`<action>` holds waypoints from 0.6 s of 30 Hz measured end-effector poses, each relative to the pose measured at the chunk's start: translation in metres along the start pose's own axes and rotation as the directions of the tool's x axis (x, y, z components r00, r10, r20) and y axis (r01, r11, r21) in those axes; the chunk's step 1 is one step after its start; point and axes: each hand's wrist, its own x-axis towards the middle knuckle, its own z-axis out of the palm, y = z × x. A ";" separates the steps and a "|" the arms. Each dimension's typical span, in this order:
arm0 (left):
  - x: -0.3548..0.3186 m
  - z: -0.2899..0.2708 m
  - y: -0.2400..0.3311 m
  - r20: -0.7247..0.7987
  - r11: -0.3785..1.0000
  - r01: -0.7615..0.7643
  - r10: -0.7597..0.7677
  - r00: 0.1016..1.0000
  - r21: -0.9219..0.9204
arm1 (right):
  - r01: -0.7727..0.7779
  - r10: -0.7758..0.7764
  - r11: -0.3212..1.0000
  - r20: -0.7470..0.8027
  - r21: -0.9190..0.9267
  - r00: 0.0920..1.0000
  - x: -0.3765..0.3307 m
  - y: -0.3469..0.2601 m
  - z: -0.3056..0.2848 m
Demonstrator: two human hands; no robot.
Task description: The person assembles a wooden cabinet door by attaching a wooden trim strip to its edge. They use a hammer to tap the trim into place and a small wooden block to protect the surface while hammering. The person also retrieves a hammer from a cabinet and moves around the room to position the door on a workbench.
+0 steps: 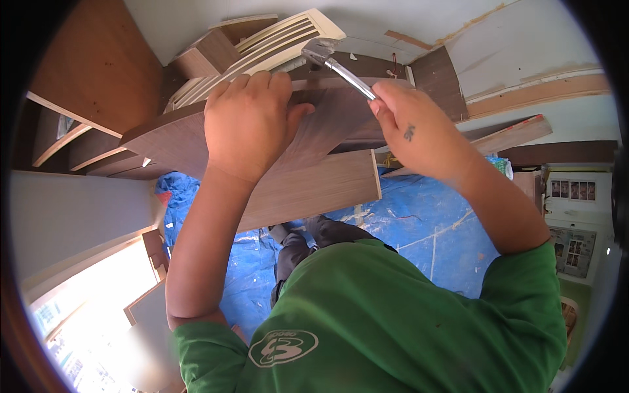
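My left hand (pixel 247 128) is closed over the upper edge of a dark brown wood-grain board (pixel 177 141), fingers on the far side and thumb toward the right. In my right hand (pixel 419 128) is a hammer (pixel 350 78) with a shiny metal shaft, gripped low on its handle. The hammer's dark head is raised above the board's far edge, to the right of my left hand, and looks apart from the board. Below, a lighter wood-grain panel (pixel 314 190) is partly covered by the board.
A cream slatted panel (pixel 282 42) leans behind the board. Brown cabinet panels (pixel 98 65) rise at the left. A loose wooden plank (pixel 511 136) lies to the right. Under my feet spreads a blue tarp (pixel 439 229). Bright light comes from the lower left.
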 end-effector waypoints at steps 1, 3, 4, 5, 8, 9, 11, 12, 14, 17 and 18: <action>-0.003 -0.003 0.001 -0.008 1.000 -0.001 0.001 1.000 -0.003 | -0.056 0.052 0.993 0.047 0.102 0.998 -0.004 -0.008 -0.003; -0.008 -0.007 0.003 -0.021 1.000 -0.001 0.001 1.000 -0.002 | -0.101 0.096 0.992 0.064 0.081 0.993 -0.011 -0.018 -0.004; -0.010 -0.008 0.003 -0.026 1.000 -0.005 0.005 1.000 0.001 | -0.129 0.124 0.989 0.068 0.072 0.990 -0.014 -0.020 -0.005; -0.012 -0.008 0.004 -0.030 1.000 -0.008 0.009 1.000 0.005 | -0.129 0.126 0.990 0.052 0.062 0.991 -0.017 -0.019 -0.005; -0.014 -0.011 0.006 -0.022 1.000 -0.015 0.014 1.000 -0.028 | -0.139 0.139 0.989 0.003 0.041 0.990 -0.027 -0.010 -0.007; -0.014 -0.011 0.007 -0.026 0.999 -0.014 0.013 1.000 -0.033 | -0.149 0.150 0.988 -0.013 0.040 0.989 -0.029 -0.005 -0.008; -0.015 -0.009 0.006 -0.033 0.999 -0.008 0.006 0.999 -0.040 | -0.189 0.189 0.981 -0.001 0.034 0.982 -0.032 0.000 -0.011; -0.015 -0.010 0.006 -0.035 0.999 -0.007 0.006 0.999 -0.039 | -0.219 0.219 0.975 0.026 0.029 0.975 -0.034 0.001 -0.014; -0.016 -0.011 0.007 -0.031 0.999 -0.005 0.004 1.000 -0.040 | -0.260 0.258 0.965 0.044 0.039 0.965 -0.038 0.005 -0.016; -0.016 -0.012 0.007 -0.029 0.999 -0.004 0.002 1.000 -0.050 | -0.283 0.283 0.956 0.015 0.072 0.959 -0.043 0.012 -0.014; -0.016 -0.012 0.007 -0.027 0.999 -0.002 0.001 1.000 -0.049 | -0.291 0.291 0.954 0.010 0.071 0.957 -0.043 0.013 -0.013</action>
